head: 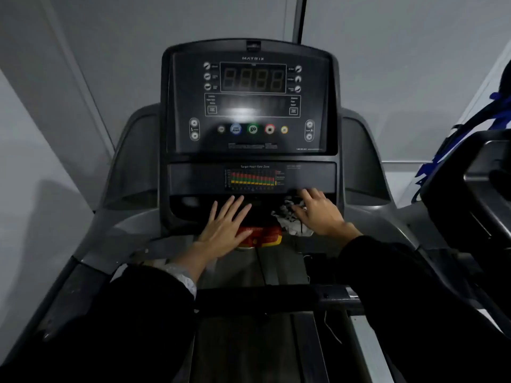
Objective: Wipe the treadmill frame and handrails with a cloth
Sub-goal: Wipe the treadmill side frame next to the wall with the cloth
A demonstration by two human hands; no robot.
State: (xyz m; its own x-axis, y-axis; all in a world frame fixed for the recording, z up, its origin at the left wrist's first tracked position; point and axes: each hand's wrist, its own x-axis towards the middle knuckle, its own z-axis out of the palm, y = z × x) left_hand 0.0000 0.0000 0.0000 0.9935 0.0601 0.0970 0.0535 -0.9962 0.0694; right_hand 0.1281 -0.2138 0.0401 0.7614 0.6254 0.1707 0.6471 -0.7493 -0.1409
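Grey wall (110,37) fills background from 10 to 2 o'clock. Vertical pole (300,17) at 12 o'clock, running off top edge. Slanted white panel (33,161) at 9 o'clock, shadow across its lower part. Neighbouring machine (475,183) at 3 o'clock, dark and partly cut by frame edge; type cannot be told. Blue graphic (428,165) on white wall behind it, between 2 and 3 o'clock, blurred, not readable.

Pale grey wall panels (110,37) close in the dim room, and a vertical pipe (300,17) runs up them. Right of the pipe a white wall carries blue markings (431,164). Lower right of the pipe stands a neighbouring black machine (470,186).
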